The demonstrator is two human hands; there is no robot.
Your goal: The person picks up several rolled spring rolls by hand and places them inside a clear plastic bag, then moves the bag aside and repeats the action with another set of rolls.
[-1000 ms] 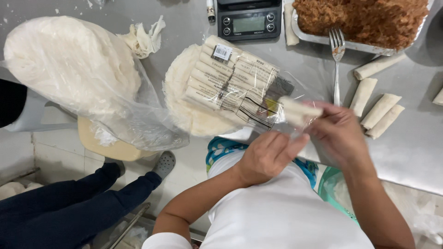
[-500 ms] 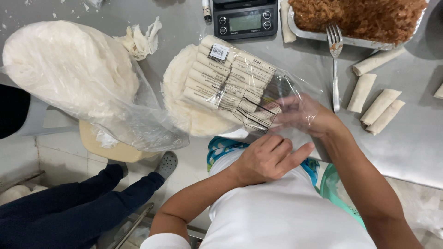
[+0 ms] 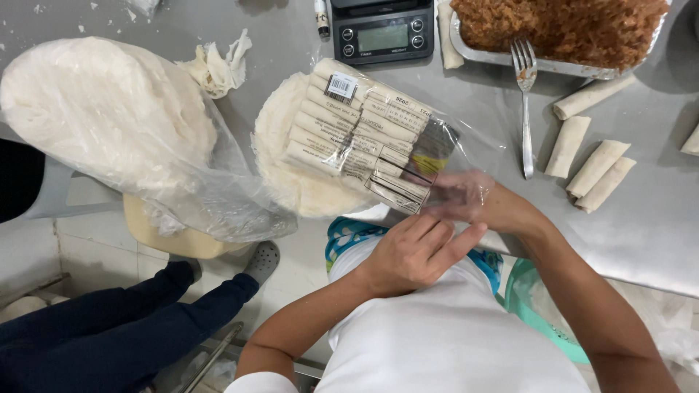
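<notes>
Since earlier, right hand (image 3: 459,198) slid inside the roll bag (image 3: 378,138) at table edge; left hand (image 3: 415,251) open

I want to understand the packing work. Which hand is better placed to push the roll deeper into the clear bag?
Probably the right hand: it is already inside the open end of the clear bag of rolls. The left hand sits outside, at the table edge, apparently holding the bag mouth.

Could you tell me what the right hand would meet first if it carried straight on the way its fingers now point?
The right hand is inside the clear plastic bag, fingers pointing left; it would probably meet the packed rolls first, though depth is unclear.
</notes>
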